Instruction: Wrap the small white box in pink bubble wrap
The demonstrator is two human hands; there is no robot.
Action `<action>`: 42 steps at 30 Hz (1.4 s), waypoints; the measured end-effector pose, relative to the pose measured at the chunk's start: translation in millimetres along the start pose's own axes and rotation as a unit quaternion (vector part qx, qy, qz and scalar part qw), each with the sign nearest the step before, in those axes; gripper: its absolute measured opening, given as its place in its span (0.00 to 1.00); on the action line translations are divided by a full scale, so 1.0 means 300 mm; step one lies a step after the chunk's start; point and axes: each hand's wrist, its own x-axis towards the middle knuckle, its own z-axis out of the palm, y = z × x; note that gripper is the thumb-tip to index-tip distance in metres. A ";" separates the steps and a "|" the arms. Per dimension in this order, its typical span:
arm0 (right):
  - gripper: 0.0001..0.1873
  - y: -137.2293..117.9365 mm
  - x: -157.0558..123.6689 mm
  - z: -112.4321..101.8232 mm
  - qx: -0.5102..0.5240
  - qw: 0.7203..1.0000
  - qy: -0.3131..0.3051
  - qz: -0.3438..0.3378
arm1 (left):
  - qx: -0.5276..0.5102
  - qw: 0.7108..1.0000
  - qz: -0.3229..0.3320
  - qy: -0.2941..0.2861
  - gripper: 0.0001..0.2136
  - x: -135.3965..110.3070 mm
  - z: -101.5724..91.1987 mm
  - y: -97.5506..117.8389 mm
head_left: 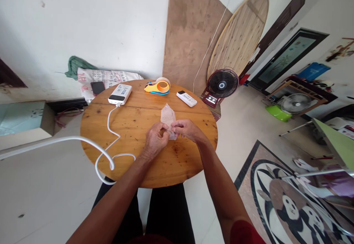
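Note:
Over the middle of the round wooden table, a small, thin, whitish sheet like tissue or a flimsy bag is between my hands. My left hand pinches its lower left edge, thumb and forefinger meeting in a ring. From the other side my right hand pinches the sheet with thumb and forefinger, the other fingers curled in. The sheet's upper end points away from me; its lower part is partly hidden by my fingers.
Along the table's far side are a white power bank with a white cable, an orange tape dispenser and a white device. A dark fan stands beyond the right edge. A white tube curves in from the left.

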 end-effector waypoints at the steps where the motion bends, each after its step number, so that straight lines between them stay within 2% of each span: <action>1: 0.10 -0.005 0.001 -0.002 -0.018 1.000 -0.012 -0.011 | -0.010 1.000 -0.008 -0.002 0.08 0.001 0.001 -0.002; 4: 0.06 -0.032 0.007 0.002 -0.107 0.993 -0.032 -0.040 | -0.034 0.999 -0.026 -0.005 0.06 0.003 0.008 0.000; 6: 0.06 -0.057 0.009 0.009 -0.180 0.983 -0.019 -0.041 | -0.039 0.999 -0.035 -0.005 0.04 0.004 0.013 0.008; 9: 0.14 -0.090 0.005 0.014 -0.267 0.963 0.008 -0.031 | -0.019 0.998 -0.051 -0.008 0.06 0.012 0.020 0.027; 11: 0.17 -0.100 -0.006 0.010 -0.281 0.959 0.007 -0.033 | 0.003 0.997 -0.072 -0.022 0.09 0.022 0.023 0.037; 17: 0.34 -0.092 -0.053 -0.017 -0.160 0.986 -0.027 -0.026 | 0.049 0.987 -0.120 -0.097 0.13 0.050 0.018 0.035; 22: 0.38 -0.077 -0.072 -0.019 -0.091 0.995 -0.027 -0.014 | 0.078 0.984 -0.102 -0.123 0.10 0.060 0.014 0.036; 29: 0.35 -0.033 -0.064 -0.024 -0.092 0.995 -0.019 -0.038 | 0.120 0.980 -0.086 -0.131 0.08 0.081 0.015 0.065; 37: 0.33 0.022 -0.013 -0.046 0.103 0.992 -0.067 0.010 | 0.062 0.983 -0.049 -0.165 0.05 0.062 -0.003 0.017; 40: 0.28 0.045 0.024 -0.057 0.131 0.990 -0.044 0.005 | 0.067 0.981 -0.045 -0.175 0.04 0.064 -0.008 0.018; 42: 0.23 0.054 0.048 -0.079 0.093 0.995 0.001 -0.025 | 0.082 0.979 -0.051 -0.182 0.06 0.068 -0.010 0.030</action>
